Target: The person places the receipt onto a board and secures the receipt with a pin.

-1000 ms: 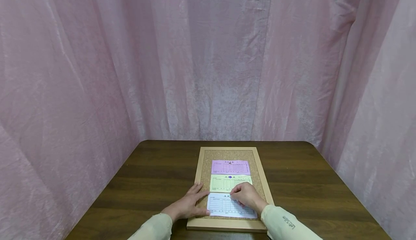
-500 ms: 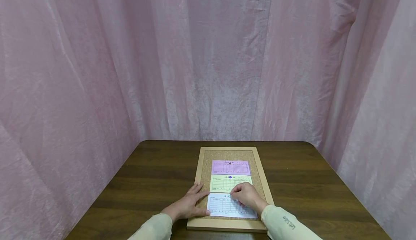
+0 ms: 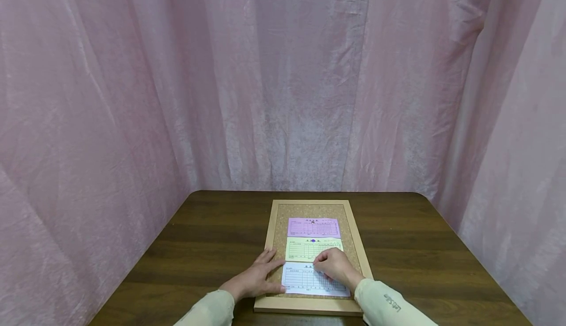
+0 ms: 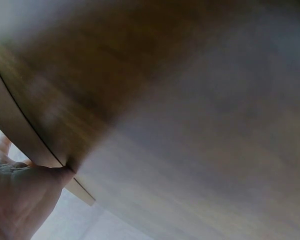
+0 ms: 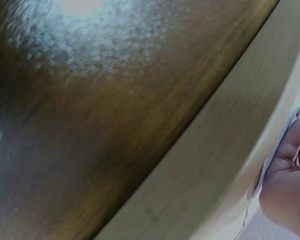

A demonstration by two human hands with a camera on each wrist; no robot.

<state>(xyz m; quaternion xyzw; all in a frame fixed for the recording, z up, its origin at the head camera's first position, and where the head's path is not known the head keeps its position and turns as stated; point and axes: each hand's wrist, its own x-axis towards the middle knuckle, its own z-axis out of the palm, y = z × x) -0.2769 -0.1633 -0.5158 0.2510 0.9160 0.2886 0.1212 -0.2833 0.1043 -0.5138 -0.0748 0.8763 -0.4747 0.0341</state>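
Observation:
A wood-framed cork board (image 3: 306, 209) lies flat on the table, bearing a column of three printed slips. The pink slip (image 3: 300, 229) is at the top, with a small pin (image 3: 312, 222) at its upper middle. Below it, a purple push pin (image 3: 313, 240) sits on the yellow-green slip (image 3: 297, 251). At the bottom lies the white slip (image 3: 296, 278). My left hand (image 3: 256, 276) rests spread over the board's left side, fingertips at the white slip's left edge. My right hand (image 3: 335, 267) pinches what seems a push pin at the white slip's upper middle; the fingertips hide it.
The dark wooden table (image 3: 212, 232) extends on both sides of the board and behind it. Pink curtains (image 3: 305, 95) hang close around its back and sides. Both wrist views show mostly tabletop and the board's frame edge (image 5: 230, 120).

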